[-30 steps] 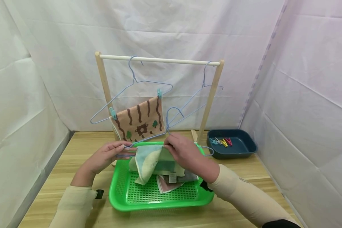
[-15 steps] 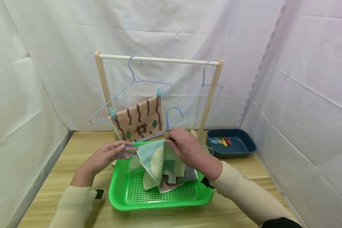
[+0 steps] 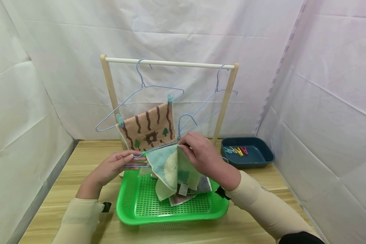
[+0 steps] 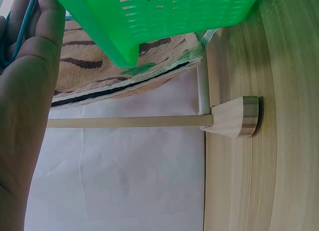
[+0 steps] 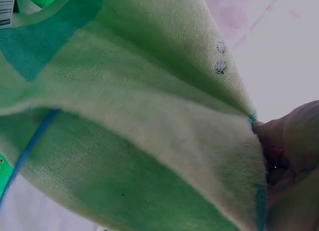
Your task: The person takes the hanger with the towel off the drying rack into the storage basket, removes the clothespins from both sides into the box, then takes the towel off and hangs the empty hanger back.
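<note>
My left hand (image 3: 113,166) holds the left end of a blue wire hanger (image 3: 162,146) above the green basket, its hook pointing up. With thumb and fingers, my right hand (image 3: 202,154) pinches the upper edge of a small blue and cream towel (image 3: 167,164). The towel hangs at the hanger, folded over its lower bar, with loose corners drooping into the basket. In the right wrist view the cream side of the towel (image 5: 164,96) fills most of the picture, and the blue bar (image 5: 31,148) runs under a fold.
Below the hands stands the green basket (image 3: 128,220) with grey and pink cloths (image 3: 180,200). Behind it a wooden rack (image 3: 186,63) carries a hanger with a clipped brown-striped towel (image 3: 147,127) and another hanger (image 3: 205,101). A dark blue bin (image 3: 262,154) with several clothespins (image 3: 238,151) is at right.
My right hand has lifted the towel's edge upward and slightly right, so its blue and cream face spreads wider. The left hand has kept its hold on the hanger.
</note>
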The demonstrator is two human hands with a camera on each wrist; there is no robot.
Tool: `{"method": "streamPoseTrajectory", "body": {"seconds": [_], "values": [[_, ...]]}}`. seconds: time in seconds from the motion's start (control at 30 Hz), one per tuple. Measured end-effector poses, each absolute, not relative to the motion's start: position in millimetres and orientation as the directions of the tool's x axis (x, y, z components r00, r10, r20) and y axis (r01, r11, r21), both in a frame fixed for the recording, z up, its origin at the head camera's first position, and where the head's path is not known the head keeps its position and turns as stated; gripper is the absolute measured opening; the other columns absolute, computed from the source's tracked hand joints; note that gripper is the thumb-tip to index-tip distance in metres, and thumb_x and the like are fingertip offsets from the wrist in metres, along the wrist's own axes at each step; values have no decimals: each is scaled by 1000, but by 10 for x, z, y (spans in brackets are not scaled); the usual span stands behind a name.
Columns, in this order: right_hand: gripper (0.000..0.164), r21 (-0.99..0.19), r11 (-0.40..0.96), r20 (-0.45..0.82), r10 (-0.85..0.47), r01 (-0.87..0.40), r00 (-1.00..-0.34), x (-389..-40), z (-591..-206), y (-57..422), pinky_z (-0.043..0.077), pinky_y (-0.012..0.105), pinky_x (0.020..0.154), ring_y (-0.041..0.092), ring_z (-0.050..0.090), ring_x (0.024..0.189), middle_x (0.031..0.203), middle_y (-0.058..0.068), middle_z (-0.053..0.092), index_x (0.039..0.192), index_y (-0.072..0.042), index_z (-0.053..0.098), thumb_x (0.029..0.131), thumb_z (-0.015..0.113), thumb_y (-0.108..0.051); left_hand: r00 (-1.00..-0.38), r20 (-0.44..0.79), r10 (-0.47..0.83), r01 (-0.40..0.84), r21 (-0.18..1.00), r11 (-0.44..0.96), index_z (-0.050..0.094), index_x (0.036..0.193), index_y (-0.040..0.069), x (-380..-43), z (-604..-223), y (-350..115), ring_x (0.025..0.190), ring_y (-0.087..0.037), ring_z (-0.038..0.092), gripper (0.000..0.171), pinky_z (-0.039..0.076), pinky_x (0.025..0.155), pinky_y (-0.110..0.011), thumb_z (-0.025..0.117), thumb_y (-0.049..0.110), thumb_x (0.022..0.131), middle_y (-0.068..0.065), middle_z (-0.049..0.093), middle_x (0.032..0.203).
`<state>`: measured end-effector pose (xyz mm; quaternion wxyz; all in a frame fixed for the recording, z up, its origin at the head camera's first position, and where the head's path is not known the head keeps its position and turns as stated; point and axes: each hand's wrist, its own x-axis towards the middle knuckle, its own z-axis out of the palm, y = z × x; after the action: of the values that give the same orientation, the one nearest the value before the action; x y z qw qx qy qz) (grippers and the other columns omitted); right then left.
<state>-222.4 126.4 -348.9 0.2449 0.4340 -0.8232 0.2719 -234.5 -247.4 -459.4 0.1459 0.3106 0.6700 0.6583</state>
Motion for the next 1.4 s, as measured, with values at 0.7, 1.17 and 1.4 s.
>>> {"method": "streamPoseTrajectory", "body": {"seconds": [0.7,1.17,1.4], "values": [[7,-245,439,766,-459,-864,-450,-2176,-3286,1346,53,34,63,15,56,78,94,3,63,106,-8,71,106,74,-2,-776,203,597,226,973,-37,56,153,-7,-2340,-4598,-2480,134,-31,70,41,60,108,-37,35,11,123,-35,58,152],[8,-234,401,813,-419,-886,-404,-2157,-3131,1390,57,35,64,15,59,80,94,4,64,105,-6,71,104,74,1,-793,188,579,223,975,-10,56,153,-7,-2331,-4614,-2475,132,-26,71,41,60,108,-36,37,13,123,-31,63,150],[7,-217,391,838,-395,-894,-376,-2128,-3044,1399,57,34,66,17,60,81,95,6,66,105,-5,72,104,74,2,-788,190,585,221,975,-19,56,153,-7,-2334,-4614,-2466,133,-25,71,41,60,108,-36,36,12,123,-37,57,152]]}}
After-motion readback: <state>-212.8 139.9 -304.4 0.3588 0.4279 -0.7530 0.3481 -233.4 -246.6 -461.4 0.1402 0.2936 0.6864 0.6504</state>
